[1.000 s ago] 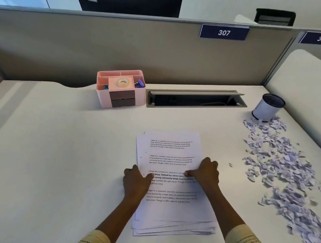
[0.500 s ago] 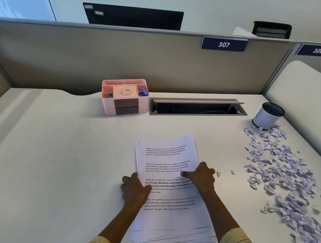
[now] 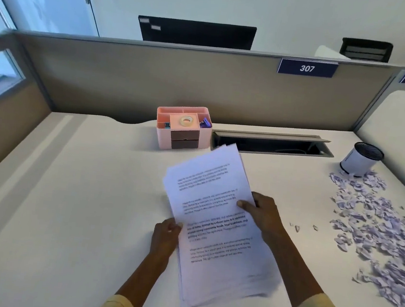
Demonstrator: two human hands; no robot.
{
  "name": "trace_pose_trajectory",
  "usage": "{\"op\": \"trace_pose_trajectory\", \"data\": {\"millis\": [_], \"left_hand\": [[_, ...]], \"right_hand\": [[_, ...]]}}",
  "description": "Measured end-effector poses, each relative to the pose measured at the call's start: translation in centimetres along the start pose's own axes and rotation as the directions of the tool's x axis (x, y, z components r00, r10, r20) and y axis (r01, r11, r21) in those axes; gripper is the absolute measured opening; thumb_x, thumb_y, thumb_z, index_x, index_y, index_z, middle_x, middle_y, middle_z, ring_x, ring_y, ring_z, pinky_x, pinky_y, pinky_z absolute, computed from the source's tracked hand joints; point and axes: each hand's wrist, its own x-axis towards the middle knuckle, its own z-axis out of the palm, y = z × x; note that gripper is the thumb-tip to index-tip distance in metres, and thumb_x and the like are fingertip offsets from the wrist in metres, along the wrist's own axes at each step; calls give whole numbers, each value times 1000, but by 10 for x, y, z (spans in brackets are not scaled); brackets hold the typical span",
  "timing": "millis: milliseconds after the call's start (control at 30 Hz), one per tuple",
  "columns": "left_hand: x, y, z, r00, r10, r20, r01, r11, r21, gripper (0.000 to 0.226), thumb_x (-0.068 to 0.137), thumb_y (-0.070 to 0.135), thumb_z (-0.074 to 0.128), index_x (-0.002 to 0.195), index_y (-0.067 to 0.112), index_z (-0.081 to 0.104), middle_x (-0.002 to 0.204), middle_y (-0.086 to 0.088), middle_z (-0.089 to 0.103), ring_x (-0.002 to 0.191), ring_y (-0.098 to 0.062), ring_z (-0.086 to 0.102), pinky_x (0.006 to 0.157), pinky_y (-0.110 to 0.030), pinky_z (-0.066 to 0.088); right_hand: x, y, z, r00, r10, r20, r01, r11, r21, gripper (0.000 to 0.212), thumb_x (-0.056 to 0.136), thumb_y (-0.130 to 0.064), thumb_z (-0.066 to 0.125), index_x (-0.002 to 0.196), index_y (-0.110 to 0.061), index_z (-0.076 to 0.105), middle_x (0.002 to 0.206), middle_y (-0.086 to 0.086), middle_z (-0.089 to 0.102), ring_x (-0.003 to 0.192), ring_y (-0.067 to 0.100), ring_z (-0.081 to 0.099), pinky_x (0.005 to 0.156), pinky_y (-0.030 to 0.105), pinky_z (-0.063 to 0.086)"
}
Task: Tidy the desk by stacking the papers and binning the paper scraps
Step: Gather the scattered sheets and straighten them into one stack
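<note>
The stack of white printed paper sheets (image 3: 214, 219) is gripped at both long edges, mid-desk: left hand (image 3: 165, 234) closed on the left edge, right hand (image 3: 262, 212) on the right. Torn lilac-white paper scraps (image 3: 383, 230) are spread w/ the small white cylindrical bin (image 3: 360, 161) beside them, far right.

Between both gripping hands, the papers (image 3: 214, 219) look thin, smooth, matt white; right of the grip, paper scraps (image 3: 383, 227) lie crumpled and rough on the matt desk (image 3: 66, 201)

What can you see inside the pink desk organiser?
The organiser holds a tape roll on top and something purple at its right. Its two dark drawers are closed, contents hidden.
</note>
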Motion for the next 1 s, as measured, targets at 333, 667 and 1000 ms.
{"op": "trace_pose_trajectory", "data": {"millis": [333,667,1000], "left_hand": [[-1,82,-91,901,419,-113,-434,873,-222,13,88,33,50,83,22,54,87,-2,59,83,-18,51,76,-39,41],[-18,74,-118,822,512,-251,-516,855,55,22,87,29,31,86,11,43,72,8,52,63,-3,46,64,-33,36],[-24,65,-118,850,485,-204,-492,870,20,36,87,36,33,114,15,46,95,8,59,86,-8,56,71,-29,45]], "right_hand": [[-20,-90,46,959,-284,4,268,911,313,19,87,-5,63,104,-11,66,94,1,73,77,15,70,68,25,56],[-15,-73,85,946,-309,97,243,874,421,35,88,-2,59,121,-11,57,120,11,65,105,30,62,92,47,51],[-15,-52,98,972,-188,142,124,921,370,39,76,-7,74,114,-5,64,111,10,70,104,32,64,90,40,54]]}}
